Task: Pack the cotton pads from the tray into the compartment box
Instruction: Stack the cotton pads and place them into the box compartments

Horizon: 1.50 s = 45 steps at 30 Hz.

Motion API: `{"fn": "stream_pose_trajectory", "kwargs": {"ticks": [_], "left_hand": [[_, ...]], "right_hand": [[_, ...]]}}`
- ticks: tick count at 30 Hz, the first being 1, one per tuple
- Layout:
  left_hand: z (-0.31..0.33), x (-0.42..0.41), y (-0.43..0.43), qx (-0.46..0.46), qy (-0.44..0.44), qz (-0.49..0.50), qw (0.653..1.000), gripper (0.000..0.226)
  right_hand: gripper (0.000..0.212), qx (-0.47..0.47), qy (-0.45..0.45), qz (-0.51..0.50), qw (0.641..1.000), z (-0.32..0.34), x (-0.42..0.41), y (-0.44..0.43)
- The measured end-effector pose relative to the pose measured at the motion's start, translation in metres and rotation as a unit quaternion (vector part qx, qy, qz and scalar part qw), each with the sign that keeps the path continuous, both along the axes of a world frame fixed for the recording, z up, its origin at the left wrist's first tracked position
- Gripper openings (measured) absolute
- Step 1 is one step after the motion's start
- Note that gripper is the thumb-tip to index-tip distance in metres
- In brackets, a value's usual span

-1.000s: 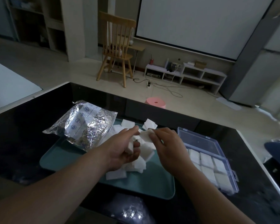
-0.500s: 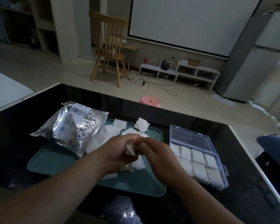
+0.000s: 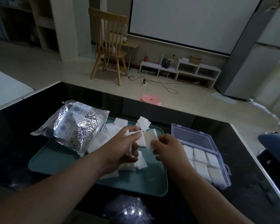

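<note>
Teal tray (image 3: 58,159) sat on the black glossy table (image 3: 252,196), with both hands over its middle. Left hand (image 3: 121,151) gripped a small bunch of white cotton pads (image 3: 130,133), thumb pressed on top and fingers curled underneath. Right hand (image 3: 170,149) pinched a single cotton pad (image 3: 150,138) by its lower edge between thumb and fingertips, the pad standing roughly upright. The hands were close but apart, and the single pad sat just beside the left thumb; can't tell if it touched the bunch. More loose pads (image 3: 143,124) lay scattered on the tray, some at the far edge, some under and beside the left hand, some tucked against the crumpled foil bag (image 3: 71,126). That bag lay on the tray's far-left corner, overhanging onto the table. Clear plastic compartment box (image 3: 223,164) sat on the table just right of the tray, with its hinged lid (image 3: 192,138) lying open on the far side. Visible compartments each held white pads (image 3: 200,155); the near-left ones were hidden behind the right forearm. Beyond the table: pink stool (image 3: 151,100), wooden chair (image 3: 110,44), low white shelf unit (image 3: 179,70) and a projection screen (image 3: 192,21) on the wall.
</note>
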<state>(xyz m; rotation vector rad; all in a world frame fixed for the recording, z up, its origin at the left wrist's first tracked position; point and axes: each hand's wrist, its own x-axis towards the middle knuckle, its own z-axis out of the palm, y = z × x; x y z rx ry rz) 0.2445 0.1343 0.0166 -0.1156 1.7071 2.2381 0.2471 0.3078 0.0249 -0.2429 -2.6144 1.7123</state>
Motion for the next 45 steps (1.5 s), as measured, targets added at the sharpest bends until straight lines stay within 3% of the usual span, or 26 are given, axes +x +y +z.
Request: {"fn": "stream_pose_trajectory", "kwargs": {"ticks": [5, 8, 10, 12, 16, 18, 20, 22, 25, 26, 30, 32, 35, 38, 41, 45], "left_hand": [[-0.001, 0.001, 0.019, 0.059, -0.01, -0.044, 0.997, 0.036], [0.002, 0.004, 0.027, 0.117, 0.012, -0.116, 0.986, 0.02], [0.005, 0.003, 0.028, 0.12, -0.005, -0.108, 0.987, 0.021], [0.005, 0.006, 0.029, 0.062, -0.004, -0.093, 0.994, 0.033], [-0.003, 0.013, 0.041, -0.18, 0.13, -0.102, 0.97, 0.05], [-0.006, 0.014, 0.047, -0.23, 0.19, -0.117, 0.947, 0.057], [-0.009, 0.014, 0.05, -0.284, 0.232, -0.127, 0.922, 0.071], [-0.009, 0.014, 0.053, -0.308, 0.253, -0.119, 0.909, 0.08], [-0.01, 0.013, 0.055, -0.245, 0.225, -0.108, 0.937, 0.076], [-0.011, 0.011, 0.054, -0.213, 0.208, -0.113, 0.948, 0.072], [-0.009, 0.009, 0.054, -0.134, 0.161, -0.16, 0.965, 0.057], [-0.009, 0.008, 0.056, -0.124, 0.142, -0.178, 0.966, 0.048], [-0.01, 0.005, 0.055, -0.031, 0.063, -0.135, 0.988, 0.035], [-0.011, 0.0, 0.05, 0.054, -0.024, -0.072, 0.996, 0.032], [-0.009, -0.003, 0.044, 0.085, -0.081, -0.05, 0.992, 0.031], [0.001, -0.002, 0.036, 0.114, -0.12, -0.063, 0.984, 0.038]], "right_hand": [[0.011, 0.221, 0.15, 0.051, 0.962, 0.006, 0.018, 0.001], [0.011, 0.204, 0.146, 0.114, 0.961, 0.01, 0.027, 0.006], [0.006, 0.165, 0.127, 0.117, 0.971, 0.017, 0.029, 0.02], [0.007, 0.134, 0.122, 0.103, 0.978, 0.024, 0.03, 0.038], [0.022, 0.114, 0.102, 0.093, 0.984, 0.024, 0.032, 0.043], [0.033, 0.139, 0.077, 0.092, 0.983, 0.02, 0.03, 0.038], [0.03, 0.152, 0.049, 0.088, 0.983, 0.016, 0.028, 0.035], [0.024, 0.105, 0.014, 0.088, 0.99, 0.014, 0.026, 0.039], [0.028, -0.108, -0.048, 0.072, 0.99, 0.015, 0.023, 0.049], [0.029, -0.132, -0.056, 0.077, 0.987, 0.016, 0.022, 0.054], [0.018, -0.047, -0.06, 0.138, 0.988, 0.012, 0.023, 0.059], [0.016, -0.066, -0.075, 0.115, 0.988, 0.009, 0.021, 0.058], [0.017, -0.134, -0.076, 0.05, 0.987, 0.008, 0.014, 0.063], [0.019, -0.154, -0.084, 0.04, 0.984, 0.007, 0.008, 0.066], [0.018, -0.144, -0.109, 0.069, 0.981, -0.001, 0.007, 0.059], [0.014, -0.134, -0.074, 0.114, 0.982, 0.002, 0.0, 0.052]]}}
